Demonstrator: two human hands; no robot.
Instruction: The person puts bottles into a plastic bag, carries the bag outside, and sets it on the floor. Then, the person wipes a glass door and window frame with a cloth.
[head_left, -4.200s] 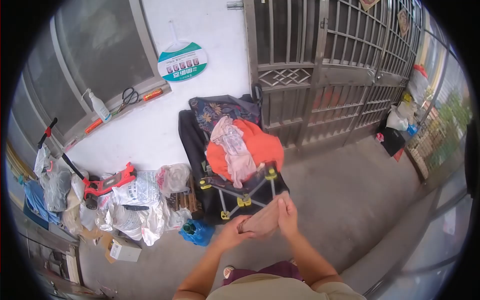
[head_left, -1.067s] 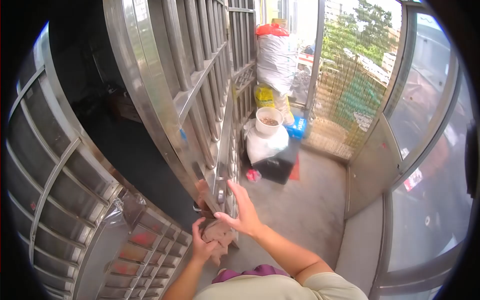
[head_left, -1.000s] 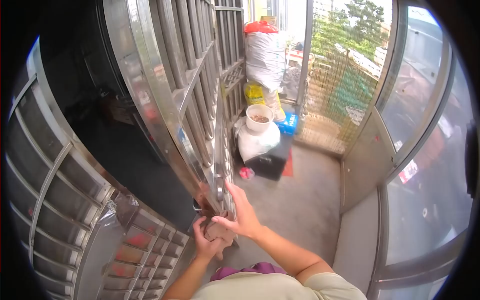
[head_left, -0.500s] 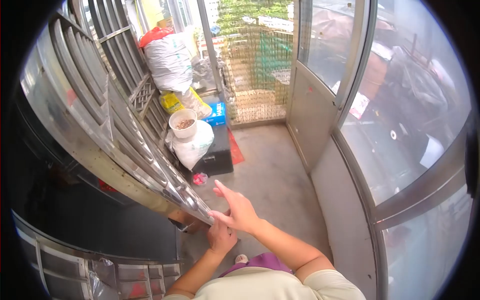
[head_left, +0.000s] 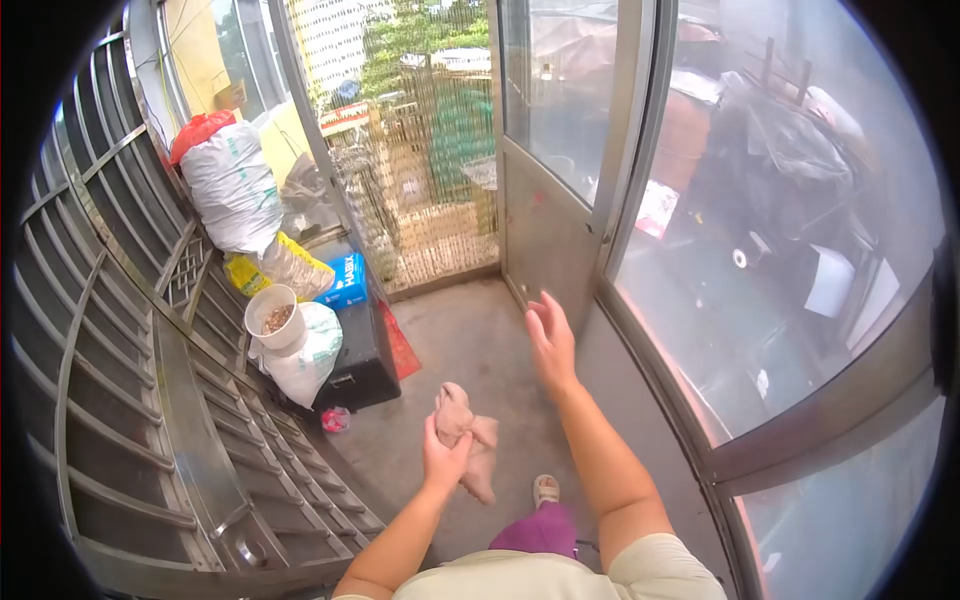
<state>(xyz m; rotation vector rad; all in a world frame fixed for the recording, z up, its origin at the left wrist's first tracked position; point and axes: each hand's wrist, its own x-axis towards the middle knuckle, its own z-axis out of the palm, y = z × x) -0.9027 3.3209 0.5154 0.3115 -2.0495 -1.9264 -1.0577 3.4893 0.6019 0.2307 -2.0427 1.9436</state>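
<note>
A crumpled pinkish-beige cloth (head_left: 480, 455) is gripped in my left hand (head_left: 445, 450) over the concrete floor, its ends sticking out above and below the fingers. My right hand (head_left: 550, 340) is raised to the right of it, fingers extended and slightly apart, holding nothing. It is nearest the grey lower panel (head_left: 545, 225) of the metal-framed glass door and does not appear to touch it.
Barred metal doors (head_left: 160, 400) line the left side. Beside them stand a black box (head_left: 365, 365), a white bag (head_left: 310, 365), a tub of brown bits (head_left: 275, 320), a blue package (head_left: 345, 280) and a large white sack (head_left: 230, 190). A bead curtain (head_left: 420, 200) hangs ahead. Glass panels rise at right.
The view has turned right, away from the barred door, which now looks closed. My hands have left its edge and moved apart. The cloth, hidden half a second ago, shows again in my left hand.
</note>
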